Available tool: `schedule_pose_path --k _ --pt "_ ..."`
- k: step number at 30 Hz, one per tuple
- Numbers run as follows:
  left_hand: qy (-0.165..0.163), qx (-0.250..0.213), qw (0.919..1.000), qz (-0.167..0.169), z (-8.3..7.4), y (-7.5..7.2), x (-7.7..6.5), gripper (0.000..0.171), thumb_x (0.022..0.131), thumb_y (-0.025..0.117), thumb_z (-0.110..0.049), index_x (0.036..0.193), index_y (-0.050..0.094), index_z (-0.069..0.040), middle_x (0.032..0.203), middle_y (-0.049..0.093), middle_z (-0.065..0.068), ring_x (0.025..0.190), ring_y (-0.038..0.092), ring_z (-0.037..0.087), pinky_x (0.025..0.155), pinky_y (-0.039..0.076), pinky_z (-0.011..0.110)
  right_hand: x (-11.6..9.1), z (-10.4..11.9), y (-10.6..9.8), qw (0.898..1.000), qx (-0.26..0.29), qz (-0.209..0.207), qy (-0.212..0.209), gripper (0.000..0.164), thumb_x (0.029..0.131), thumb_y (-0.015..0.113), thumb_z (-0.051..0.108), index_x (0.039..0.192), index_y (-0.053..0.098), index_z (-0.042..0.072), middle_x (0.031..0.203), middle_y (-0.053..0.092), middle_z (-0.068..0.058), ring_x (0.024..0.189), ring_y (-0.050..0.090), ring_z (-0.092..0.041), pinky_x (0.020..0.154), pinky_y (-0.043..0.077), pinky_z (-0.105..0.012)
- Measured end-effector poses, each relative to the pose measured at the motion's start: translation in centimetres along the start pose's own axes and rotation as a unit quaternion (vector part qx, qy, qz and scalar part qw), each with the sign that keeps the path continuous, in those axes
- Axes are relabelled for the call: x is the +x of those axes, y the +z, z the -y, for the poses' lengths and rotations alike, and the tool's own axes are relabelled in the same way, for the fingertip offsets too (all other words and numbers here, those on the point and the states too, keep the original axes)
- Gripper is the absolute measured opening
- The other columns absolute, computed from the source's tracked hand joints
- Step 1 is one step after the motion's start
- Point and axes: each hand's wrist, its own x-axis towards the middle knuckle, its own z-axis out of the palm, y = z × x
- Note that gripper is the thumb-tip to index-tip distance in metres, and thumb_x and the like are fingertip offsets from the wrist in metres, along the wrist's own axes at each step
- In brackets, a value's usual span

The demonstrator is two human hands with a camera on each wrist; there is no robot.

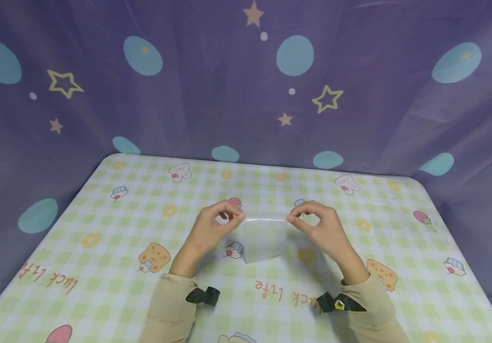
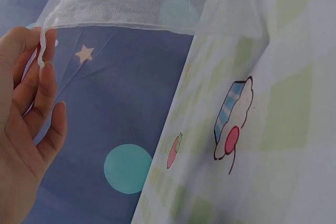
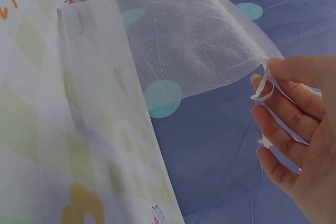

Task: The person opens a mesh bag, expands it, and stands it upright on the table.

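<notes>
A sheer white drawstring pouch (image 1: pixel 265 238) hangs between my two hands above the table, its top edge stretched level. My left hand (image 1: pixel 215 226) pinches one top corner between thumb and forefinger. At the opposite corner my right hand (image 1: pixel 321 226) pinches the pouch the same way. In the right wrist view the see-through mesh (image 3: pixel 189 45) looks flat, and a short loop of white cord (image 3: pixel 265 88) dangles by the right fingers. A cord end (image 2: pixel 42 56) also shows at the left fingertips in the left wrist view.
The table (image 1: pixel 134 224) wears a green-and-white checked cloth printed with cupcakes, bears and flowers. Behind it and at the sides hangs a purple curtain (image 1: pixel 229 95) with stars and teal dots. Dark straps (image 1: pixel 205 296) sit on both sleeves.
</notes>
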Motion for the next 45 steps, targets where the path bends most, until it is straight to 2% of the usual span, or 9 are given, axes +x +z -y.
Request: schedule_pose_path --k 5,11,18,23,28,37,41,45 --pt "0.001 0.004 1.0 -0.009 -0.2 0.2 0.1 0.005 0.092 0.072 -0.012 0.091 0.071 -0.008 0.093 0.072 0.002 0.087 0.062 0.013 0.084 0.049 0.042 -0.1 0.5 0.0 1.0 0.004 -0.011 0.024 0.005 0.089 0.076 0.017 0.092 0.075 0.013 0.096 0.07 0.003 0.099 0.061 -0.013 0.093 0.044 -0.033" --pt "-0.003 0.003 0.9995 -0.033 -0.3 0.1 -0.1 0.005 0.092 0.072 -0.015 0.094 0.072 -0.01 0.093 0.069 0.001 0.09 0.06 0.013 0.085 0.048 0.042 0.0 0.6 0.6 0.999 0.016 -0.017 0.023 0.007 0.091 0.074 0.017 0.094 0.074 0.011 0.094 0.07 0.002 0.095 0.06 -0.013 0.09 0.044 -0.029" --pt "-0.012 -0.006 0.9998 -0.017 -0.1 0.3 -0.2 0.008 0.093 0.071 -0.017 0.1 0.072 -0.012 0.109 0.068 0.002 0.089 0.058 0.014 0.085 0.048 0.042 -0.2 0.6 1.3 0.998 0.046 -0.027 0.019 0.009 0.092 0.072 0.014 0.095 0.072 0.005 0.093 0.07 -0.001 0.089 0.061 -0.011 0.087 0.048 -0.027" --pt "-0.022 -0.003 0.9997 -0.013 -0.1 0.3 -0.4 0.014 0.092 0.072 -0.017 0.104 0.072 -0.011 0.112 0.069 0.002 0.093 0.059 0.016 0.086 0.048 0.042 -0.3 0.5 1.6 0.997 0.073 -0.029 0.011 0.011 0.093 0.071 0.012 0.095 0.071 0.002 0.092 0.069 -0.004 0.086 0.062 -0.012 0.084 0.048 -0.023" --pt "-0.029 0.008 0.9995 0.005 -0.2 0.2 -0.3 0.022 0.091 0.073 -0.019 0.111 0.07 -0.011 0.105 0.07 0.001 0.093 0.061 0.015 0.087 0.047 0.04 -0.1 0.5 1.7 0.994 0.097 -0.047 0.008 0.011 0.092 0.07 0.008 0.095 0.069 -0.002 0.089 0.07 -0.005 0.085 0.063 -0.012 0.083 0.05 -0.024" --pt "-0.047 0.021 0.9985 0.02 -0.2 0.4 -0.3 0.024 0.089 0.076 -0.025 0.108 0.073 -0.009 0.1 0.071 -0.001 0.09 0.061 0.015 0.089 0.046 0.045 0.1 0.8 1.4 0.987 0.136 -0.081 0.016 0.005 0.092 0.068 0.001 0.095 0.068 -0.004 0.084 0.071 -0.003 0.079 0.066 -0.013 0.081 0.052 -0.025" --pt "-0.049 0.017 0.9986 0.015 -0.3 0.6 -0.3 0.017 0.09 0.075 -0.025 0.102 0.075 -0.013 0.098 0.072 -0.004 0.091 0.064 0.014 0.089 0.047 0.047 0.2 0.8 1.4 0.986 0.146 -0.081 0.017 0.007 0.092 0.067 0.0 0.097 0.068 -0.006 0.085 0.071 -0.001 0.08 0.067 -0.013 0.08 0.053 -0.025" --pt "-0.039 0.018 0.999 -0.006 -0.4 0.8 -0.2 0.012 0.09 0.074 -0.023 0.097 0.076 -0.013 0.097 0.073 -0.004 0.108 0.065 0.015 0.086 0.049 0.039 0.1 0.7 1.4 0.987 0.148 -0.07 0.013 0.012 0.093 0.066 0.0 0.103 0.069 -0.005 0.089 0.072 -0.002 0.082 0.067 -0.012 0.081 0.053 -0.025"
